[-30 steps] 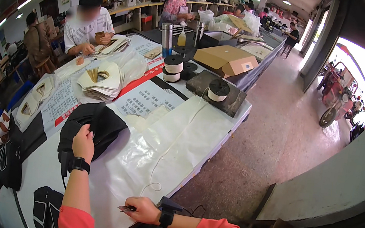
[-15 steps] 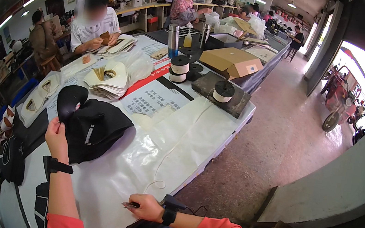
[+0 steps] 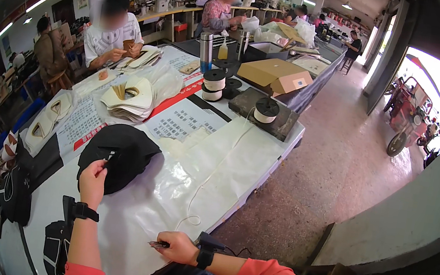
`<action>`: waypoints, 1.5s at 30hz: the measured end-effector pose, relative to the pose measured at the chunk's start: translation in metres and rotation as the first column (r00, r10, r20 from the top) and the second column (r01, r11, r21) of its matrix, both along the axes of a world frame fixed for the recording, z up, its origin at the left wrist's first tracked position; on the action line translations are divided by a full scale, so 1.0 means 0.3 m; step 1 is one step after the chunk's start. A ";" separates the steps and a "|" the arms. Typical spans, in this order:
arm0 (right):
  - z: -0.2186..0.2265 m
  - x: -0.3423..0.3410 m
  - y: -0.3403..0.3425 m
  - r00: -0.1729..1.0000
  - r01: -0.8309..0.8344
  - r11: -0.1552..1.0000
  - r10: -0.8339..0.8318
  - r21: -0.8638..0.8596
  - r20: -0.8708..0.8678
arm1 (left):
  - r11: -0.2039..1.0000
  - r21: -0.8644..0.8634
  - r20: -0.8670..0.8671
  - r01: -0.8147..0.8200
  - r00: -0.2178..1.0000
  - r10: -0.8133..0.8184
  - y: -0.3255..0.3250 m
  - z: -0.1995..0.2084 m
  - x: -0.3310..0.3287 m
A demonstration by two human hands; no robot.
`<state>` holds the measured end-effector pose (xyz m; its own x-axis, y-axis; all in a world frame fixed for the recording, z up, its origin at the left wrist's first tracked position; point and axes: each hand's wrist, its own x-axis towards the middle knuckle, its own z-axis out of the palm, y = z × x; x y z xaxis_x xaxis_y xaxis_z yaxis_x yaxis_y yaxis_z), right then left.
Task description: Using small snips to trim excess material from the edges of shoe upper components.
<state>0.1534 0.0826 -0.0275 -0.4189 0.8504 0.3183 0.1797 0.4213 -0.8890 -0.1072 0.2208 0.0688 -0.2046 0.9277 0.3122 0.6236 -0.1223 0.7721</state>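
A black fabric bag [image 3: 130,154] lies bunched on the white-covered table in front of me, to the left. My left hand [image 3: 93,181] has its fingers closed on the near edge of the bag, where a small pale metal part shows. In my right hand [image 3: 177,247], near the table's front edge, is a small dark metal tool [image 3: 158,244]. Its tip points left; the fist hides the rest, so its kind is unclear. A white cord [image 3: 203,186] runs from a spool [image 3: 266,110] towards the right hand and ends in a loose curl.
More black bags [image 3: 15,193] hang or lie at the left edge. Stacked cream pieces [image 3: 129,96], spools [image 3: 214,83], a steel flask [image 3: 205,51] and a cardboard box [image 3: 275,75] stand farther back. Across the table a person [image 3: 115,33] handles a brown piece.
My left hand has moved right and slightly nearer, and the bag's rounded flap has come down over its body. The right hand stays nearly in place with its tool.
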 end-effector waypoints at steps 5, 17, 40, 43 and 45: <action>0.038 -0.005 0.000 0.999 0.005 0.998 -0.002 -0.065 0.035 | 1.000 -0.021 -0.133 0.022 0.991 -0.024 -0.024 0.002 0.042; 0.195 -0.049 0.253 0.983 -0.033 0.982 -0.003 -0.188 -0.186 | 0.993 0.089 -0.299 0.072 0.953 -0.043 -0.042 0.001 0.045; 0.185 -0.215 0.566 0.778 -0.438 0.681 -0.039 -0.586 -0.627 | 0.991 0.115 -0.013 -0.074 0.997 0.076 -0.003 -0.062 -0.057; 0.179 -0.218 0.566 0.785 -0.432 0.688 -0.032 -0.583 -0.619 | 0.993 0.054 0.112 -0.102 0.989 0.095 0.006 -0.055 -0.075; 0.177 -0.220 0.566 0.790 -0.423 0.692 -0.034 -0.585 -0.612 | 0.993 0.053 0.152 -0.110 0.983 0.101 0.002 -0.043 -0.075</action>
